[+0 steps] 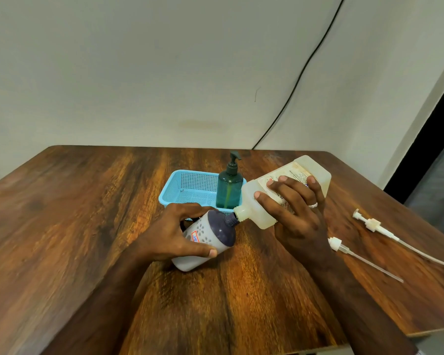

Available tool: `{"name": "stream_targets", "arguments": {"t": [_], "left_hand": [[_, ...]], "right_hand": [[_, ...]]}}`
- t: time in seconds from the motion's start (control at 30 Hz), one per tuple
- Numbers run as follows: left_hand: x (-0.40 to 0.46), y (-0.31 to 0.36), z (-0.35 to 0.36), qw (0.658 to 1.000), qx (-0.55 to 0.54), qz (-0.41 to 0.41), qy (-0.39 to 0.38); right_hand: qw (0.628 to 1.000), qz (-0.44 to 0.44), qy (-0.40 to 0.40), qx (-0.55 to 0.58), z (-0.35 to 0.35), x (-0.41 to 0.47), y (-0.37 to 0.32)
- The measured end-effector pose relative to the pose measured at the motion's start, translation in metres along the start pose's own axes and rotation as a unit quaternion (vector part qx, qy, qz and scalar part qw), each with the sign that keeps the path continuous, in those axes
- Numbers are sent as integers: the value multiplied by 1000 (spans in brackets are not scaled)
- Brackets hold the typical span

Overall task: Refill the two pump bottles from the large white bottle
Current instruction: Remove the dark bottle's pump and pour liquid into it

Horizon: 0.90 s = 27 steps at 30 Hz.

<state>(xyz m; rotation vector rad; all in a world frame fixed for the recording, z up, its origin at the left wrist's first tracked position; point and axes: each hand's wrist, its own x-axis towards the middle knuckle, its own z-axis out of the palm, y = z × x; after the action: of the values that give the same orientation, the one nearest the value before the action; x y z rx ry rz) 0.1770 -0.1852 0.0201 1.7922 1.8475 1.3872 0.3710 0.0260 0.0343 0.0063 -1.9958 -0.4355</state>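
While the left hand (176, 235) grips the purple-topped bottle (207, 242), the right hand (296, 216) clasps the large white bottle (262, 201)

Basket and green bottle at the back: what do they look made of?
Basket: light blue plastic, matte, by its moulded mesh of small holes in walls and floor. Green bottle: likely translucent tinted plastic, though glass can't be ruled out; the pump tube shows through its glossy wall. Its pump looks like darker opaque plastic.

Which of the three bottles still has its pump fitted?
The green bottle standing in the blue basket; the other two are open-necked, held in the hands.
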Motion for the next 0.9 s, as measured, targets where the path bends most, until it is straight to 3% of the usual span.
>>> {"name": "stream_targets", "arguments": {"t": [0.9], "left_hand": [[1, -1, -1, 1000, -14, 1, 9]], "right_hand": [[1000, -7, -6, 2, 1, 8, 1]]}}
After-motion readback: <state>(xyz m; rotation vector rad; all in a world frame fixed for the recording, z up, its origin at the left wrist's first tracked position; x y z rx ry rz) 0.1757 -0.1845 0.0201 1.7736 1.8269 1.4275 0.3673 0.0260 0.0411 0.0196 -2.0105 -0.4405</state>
